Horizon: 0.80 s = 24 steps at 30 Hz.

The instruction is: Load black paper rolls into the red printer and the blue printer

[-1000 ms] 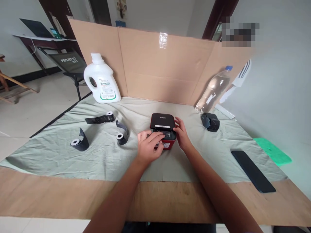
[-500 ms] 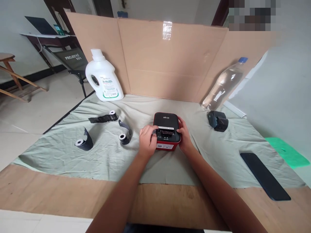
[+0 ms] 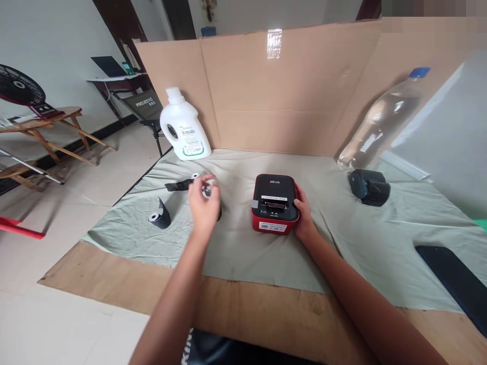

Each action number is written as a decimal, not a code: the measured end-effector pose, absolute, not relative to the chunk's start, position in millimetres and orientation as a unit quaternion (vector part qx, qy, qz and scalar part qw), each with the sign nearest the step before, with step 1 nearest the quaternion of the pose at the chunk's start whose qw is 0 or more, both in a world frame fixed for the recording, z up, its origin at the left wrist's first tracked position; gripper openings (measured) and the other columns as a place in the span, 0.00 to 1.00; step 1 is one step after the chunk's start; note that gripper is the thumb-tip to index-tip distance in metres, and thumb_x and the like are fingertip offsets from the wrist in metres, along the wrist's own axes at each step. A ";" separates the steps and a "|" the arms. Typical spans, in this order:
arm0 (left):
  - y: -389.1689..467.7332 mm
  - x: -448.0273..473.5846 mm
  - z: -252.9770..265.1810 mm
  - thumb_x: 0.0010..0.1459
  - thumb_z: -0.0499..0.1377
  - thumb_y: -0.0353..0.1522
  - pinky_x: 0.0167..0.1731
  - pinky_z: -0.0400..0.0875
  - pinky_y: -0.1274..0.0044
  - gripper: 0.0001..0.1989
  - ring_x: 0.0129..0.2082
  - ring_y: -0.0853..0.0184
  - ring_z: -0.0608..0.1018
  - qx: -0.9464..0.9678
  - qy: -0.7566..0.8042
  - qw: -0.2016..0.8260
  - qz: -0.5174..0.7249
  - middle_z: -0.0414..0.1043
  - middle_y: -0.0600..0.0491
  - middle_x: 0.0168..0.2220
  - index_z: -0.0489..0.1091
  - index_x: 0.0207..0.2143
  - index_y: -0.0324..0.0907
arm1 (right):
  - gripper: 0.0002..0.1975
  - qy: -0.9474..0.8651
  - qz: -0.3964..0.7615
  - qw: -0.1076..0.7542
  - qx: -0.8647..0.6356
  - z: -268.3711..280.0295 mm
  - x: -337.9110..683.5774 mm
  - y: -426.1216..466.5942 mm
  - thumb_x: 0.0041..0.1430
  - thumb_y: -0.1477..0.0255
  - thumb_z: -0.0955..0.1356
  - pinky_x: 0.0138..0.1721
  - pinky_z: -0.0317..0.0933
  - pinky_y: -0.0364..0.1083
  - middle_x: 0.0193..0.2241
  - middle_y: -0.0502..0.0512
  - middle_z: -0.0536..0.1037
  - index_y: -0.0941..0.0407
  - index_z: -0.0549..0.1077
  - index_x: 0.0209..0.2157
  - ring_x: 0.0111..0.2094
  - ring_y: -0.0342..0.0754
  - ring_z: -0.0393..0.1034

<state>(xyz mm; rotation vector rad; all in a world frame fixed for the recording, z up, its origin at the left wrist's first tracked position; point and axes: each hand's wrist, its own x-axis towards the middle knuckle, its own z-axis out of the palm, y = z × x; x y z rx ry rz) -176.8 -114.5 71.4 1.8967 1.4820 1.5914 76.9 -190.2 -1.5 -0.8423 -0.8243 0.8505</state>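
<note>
A black-topped label printer (image 3: 276,186) with red sides stands on the cloth, a dark strip showing in its slot. My right hand (image 3: 303,215) holds its right side, thumb at the top edge. My left hand (image 3: 205,205) is off the printer, fingers apart and curved, over a dark paper roll (image 3: 219,213) that it mostly hides. Whether it touches that roll I cannot tell. Behind the hand, another roll (image 3: 180,185) lies with its dark strip unwound to the left. A third roll (image 3: 160,219) rests farther left, its loose end curling up.
A white detergent jug (image 3: 186,129) and a clear bottle with a blue cap (image 3: 384,121) lean near the cardboard screen (image 3: 274,91). At right are a black device (image 3: 369,186) and a dark phone-like slab (image 3: 454,279). The wooden table edge (image 3: 262,299) runs along the front.
My left hand has let go of the printer's top and moved left over the rolls. My right hand stays on the printer. The view has turned left.
</note>
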 end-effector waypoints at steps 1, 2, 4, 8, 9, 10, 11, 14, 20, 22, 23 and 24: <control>-96.8 -192.4 74.6 0.62 0.55 0.35 0.52 0.66 0.67 0.13 0.48 0.59 0.73 0.671 0.550 0.103 0.487 0.75 0.48 0.49 0.70 0.48 0.45 | 0.28 -0.380 0.388 0.747 -0.383 -2.2 77.5 -189.7 0.55 0.60 0.70 0.68 0.49 0.59 0.63 0.50 0.69 0.46 0.68 0.58 0.66 0.56 0.57; -79.0 -207.1 75.9 0.62 0.56 0.36 0.55 0.64 0.64 0.14 0.53 0.55 0.71 0.687 0.587 0.075 0.421 0.74 0.47 0.52 0.71 0.49 0.46 | 0.28 -0.384 0.386 0.746 -0.383 -2.5 77.9 -189.7 0.56 0.61 0.70 0.68 0.49 0.59 0.63 0.50 0.69 0.46 0.68 0.58 0.66 0.56 0.58; -47.4 -230.1 72.5 0.61 0.58 0.38 0.61 0.56 0.56 0.18 0.62 0.49 0.64 0.726 0.623 0.033 0.289 0.69 0.45 0.60 0.71 0.53 0.47 | 0.27 -0.397 0.379 0.739 -0.392 -1.9 78.1 -190.3 0.57 0.61 0.69 0.68 0.49 0.59 0.63 0.50 0.69 0.46 0.68 0.59 0.66 0.55 0.58; -12.4 -248.3 57.0 0.63 0.54 0.35 0.63 0.52 0.54 0.22 0.60 0.51 0.69 0.758 0.638 0.006 0.135 0.66 0.44 0.63 0.66 0.59 0.49 | 0.27 -0.410 0.362 0.729 -0.412 -0.7 78.4 -191.8 0.58 0.60 0.68 0.67 0.52 0.58 0.62 0.51 0.70 0.47 0.68 0.59 0.65 0.55 0.60; -8.1 -249.4 55.5 0.64 0.53 0.34 0.61 0.57 0.57 0.22 0.57 0.52 0.71 0.756 0.643 0.008 0.123 0.67 0.44 0.61 0.66 0.60 0.49 | 0.27 -0.413 0.361 0.727 -0.413 -1.2 78.8 -191.8 0.58 0.59 0.68 0.67 0.52 0.58 0.62 0.52 0.70 0.48 0.68 0.59 0.65 0.56 0.60; -4.5 -250.1 56.1 0.64 0.52 0.34 0.57 0.62 0.61 0.22 0.55 0.53 0.74 0.753 0.649 0.017 0.111 0.69 0.44 0.59 0.65 0.60 0.49 | 0.27 -0.415 0.361 0.725 -0.414 -2.0 79.4 -191.7 0.59 0.59 0.68 0.67 0.53 0.59 0.62 0.52 0.70 0.48 0.68 0.59 0.65 0.56 0.61; -1.4 -251.0 58.9 0.64 0.53 0.34 0.53 0.66 0.64 0.22 0.53 0.54 0.75 0.751 0.653 0.032 0.097 0.71 0.44 0.57 0.65 0.59 0.49 | 0.26 -0.418 0.361 0.723 -0.414 -3.2 80.2 -191.5 0.59 0.59 0.68 0.67 0.53 0.59 0.62 0.52 0.70 0.47 0.68 0.59 0.65 0.56 0.61; 3.2 -255.9 78.2 0.61 0.56 0.36 0.42 0.70 0.72 0.21 0.48 0.55 0.77 0.746 0.658 0.070 0.072 0.76 0.45 0.49 0.66 0.56 0.47 | 0.26 -0.425 0.361 0.716 -0.420 -7.1 82.9 -191.3 0.60 0.58 0.67 0.67 0.54 0.61 0.63 0.50 0.69 0.45 0.67 0.59 0.65 0.55 0.60; -29.9 -266.0 110.0 0.57 0.59 0.41 0.32 0.69 0.76 0.18 0.28 0.64 0.78 0.752 0.644 0.138 0.032 0.77 0.54 0.32 0.69 0.48 0.46 | 0.26 -0.403 0.379 0.719 -0.421 -9.0 84.3 -191.2 0.59 0.59 0.68 0.67 0.54 0.60 0.63 0.52 0.69 0.46 0.68 0.59 0.65 0.56 0.60; -48.0 -266.6 108.6 0.57 0.59 0.41 0.31 0.70 0.75 0.18 0.28 0.63 0.79 0.749 0.651 0.125 0.005 0.78 0.53 0.33 0.70 0.48 0.46 | 0.25 -0.395 0.386 0.724 -0.413 -8.1 82.6 -190.5 0.59 0.59 0.69 0.66 0.54 0.60 0.62 0.52 0.70 0.46 0.68 0.58 0.65 0.56 0.61; -56.4 -266.4 107.0 0.57 0.59 0.41 0.32 0.71 0.75 0.18 0.31 0.61 0.80 0.747 0.656 0.107 -0.008 0.79 0.51 0.35 0.70 0.49 0.46 | 0.25 -0.393 0.387 0.726 -0.412 -7.6 81.7 -190.5 0.59 0.60 0.69 0.66 0.54 0.59 0.62 0.52 0.70 0.46 0.69 0.57 0.65 0.55 0.61; -64.3 -265.8 105.7 0.58 0.59 0.42 0.33 0.71 0.73 0.19 0.35 0.58 0.81 0.746 0.660 0.089 -0.022 0.79 0.48 0.38 0.71 0.50 0.47 | 0.24 -0.392 0.385 0.726 -0.414 -7.1 81.2 -191.1 0.59 0.60 0.69 0.67 0.54 0.59 0.61 0.52 0.70 0.46 0.69 0.57 0.64 0.55 0.61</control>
